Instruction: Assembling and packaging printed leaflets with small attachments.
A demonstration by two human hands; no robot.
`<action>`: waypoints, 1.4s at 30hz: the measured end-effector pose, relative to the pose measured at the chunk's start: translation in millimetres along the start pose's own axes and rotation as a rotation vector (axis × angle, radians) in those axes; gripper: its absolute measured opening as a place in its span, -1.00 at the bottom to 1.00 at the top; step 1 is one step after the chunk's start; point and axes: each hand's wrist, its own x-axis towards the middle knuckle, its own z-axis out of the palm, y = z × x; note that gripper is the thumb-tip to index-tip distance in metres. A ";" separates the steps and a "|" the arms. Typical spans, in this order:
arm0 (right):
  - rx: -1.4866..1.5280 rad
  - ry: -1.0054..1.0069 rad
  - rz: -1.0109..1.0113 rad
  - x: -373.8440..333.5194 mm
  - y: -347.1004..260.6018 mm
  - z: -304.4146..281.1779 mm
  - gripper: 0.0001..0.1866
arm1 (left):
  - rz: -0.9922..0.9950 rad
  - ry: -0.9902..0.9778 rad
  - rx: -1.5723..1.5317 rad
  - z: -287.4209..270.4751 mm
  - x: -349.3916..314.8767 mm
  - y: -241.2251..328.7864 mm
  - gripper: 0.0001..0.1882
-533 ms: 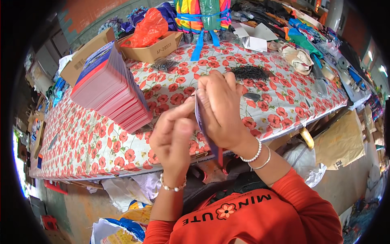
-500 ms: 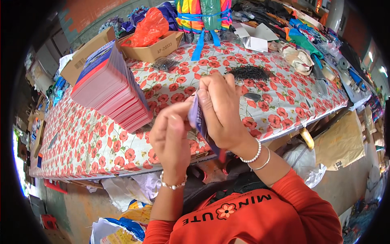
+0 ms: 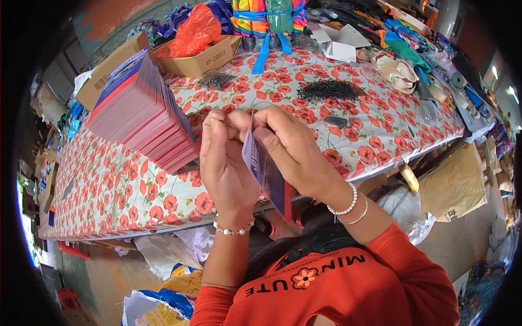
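Card (image 3: pixel 265 173) swung more face-on since the earlier frame; left hand (image 3: pixel 230 165) raised toward its top edge. Card held right of the card stack (image 3: pixel 142 120), pinched near its top by the right hand (image 3: pixel 291 149); left-hand grip cannot be told. Card could be creased or dropped if the pinch is twisted or loosened. Contact at the top edge hidden by overlapping fingers. Black pieces (image 3: pixel 329 91), right of and beyond the card stack, too tangled to be told apart.

The tablecloth (image 3: pixel 117 204) has red poppies on white. The card (image 3: pixel 263 171) is purple-blue, red at its lower end; the card stack (image 3: pixel 138 122) has pinkish edges. The shirt (image 3: pixel 348 290) is red with black lettering, the plastic bag (image 3: pixel 193 33) orange-red, the carton (image 3: pixel 190 64) tan.
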 end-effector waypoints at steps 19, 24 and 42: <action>-0.380 -0.035 -0.323 20.2 -21.6 -27.0 -0.86 | -0.005 -0.027 0.508 16.8 -10.3 13.0 -0.88; 0.351 0.092 -0.093 6.4 -25.7 -5.1 -0.82 | 0.062 -0.009 0.365 14.2 -11.1 6.3 -0.87; 0.352 0.094 -0.065 -0.8 -13.5 -2.3 -0.83 | 0.474 -0.018 0.972 16.7 -11.0 15.6 -0.88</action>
